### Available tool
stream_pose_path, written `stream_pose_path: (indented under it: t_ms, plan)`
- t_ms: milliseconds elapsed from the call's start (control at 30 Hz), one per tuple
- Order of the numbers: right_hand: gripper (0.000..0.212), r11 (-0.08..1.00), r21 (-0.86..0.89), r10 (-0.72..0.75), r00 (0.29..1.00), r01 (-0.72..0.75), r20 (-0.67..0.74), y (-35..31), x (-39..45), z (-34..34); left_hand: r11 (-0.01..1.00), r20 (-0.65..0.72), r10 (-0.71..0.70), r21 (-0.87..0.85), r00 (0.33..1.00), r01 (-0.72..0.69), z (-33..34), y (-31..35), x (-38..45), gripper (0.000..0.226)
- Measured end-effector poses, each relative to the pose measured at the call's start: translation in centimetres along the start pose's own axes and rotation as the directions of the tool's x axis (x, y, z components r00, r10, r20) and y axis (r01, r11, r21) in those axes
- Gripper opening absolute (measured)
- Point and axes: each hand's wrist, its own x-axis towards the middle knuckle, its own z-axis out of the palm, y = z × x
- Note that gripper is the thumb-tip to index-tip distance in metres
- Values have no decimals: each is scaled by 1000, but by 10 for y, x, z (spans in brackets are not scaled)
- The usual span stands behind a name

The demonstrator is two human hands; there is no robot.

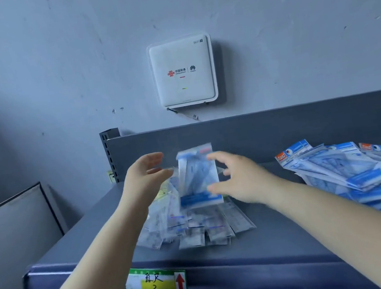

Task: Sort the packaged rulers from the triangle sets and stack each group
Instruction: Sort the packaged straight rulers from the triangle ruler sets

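Head view over a dark grey metal shelf (260,237) with a raised back panel, set against a pale scuffed wall. At centre, a clear plastic packet of blue triangles with a blue printed band (198,177), lifted upright above a loose heap of clear-sleeved packaged rulers (197,227), apparently so as to draw it out of the ruler group. Right hand (236,179) beside the packet's right edge, fingers spread and only loosely bent, fingertips at or against the plastic; motion blur leaves it unclear whether this grip truly pinches the packet or merely steadies it. Left hand (146,175) cupped and wide open at the packet's left, thumb and fingers apart, nothing visibly held; contact with the packet not resolvable. To the right, well apart from the rulers, a fanned stack of blue-and-white triangle set packets with orange-tagged headers (351,169), the likely destination, kept separate to hold the two groups distinct; this stack cut off by the right frame edge, its full count unknown. Ruler sleeves overlapping, so number and lower layers hidden, printing too blurred to read. White square wall-mounted router (182,71) above; green-and-yellow handwritten price label with red arrow (155,282) on the shelf lip; grey flat panel (13,220) at left, partly cut off
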Motion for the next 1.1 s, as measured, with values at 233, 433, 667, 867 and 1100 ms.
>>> stream_pose_path:
  t_ms: [233,433,667,867,1100]
  plan:
    - [58,988,-88,137,975,-123,177,25,-4,-7,947,-117,129,309,985,-87,-12,-13,-17,28]
    - [62,988,-114,127,958,-100,256,36,-3,0,827,-58,131,556,990,-77,-10,-18,-30,30]
    - [46,942,-332,54,958,44,280,43,-3,21,411,359,147,825,922,-387,27,-19,-41,41]
    - [47,794,-568,-46,952,218,301,34,-4,20,370,360,170,839,917,-399,27,-29,-37,37]
    - [4,494,-782,-125,921,380,368,19,-12,19,464,381,161,785,910,-411,19,-32,-30,45]
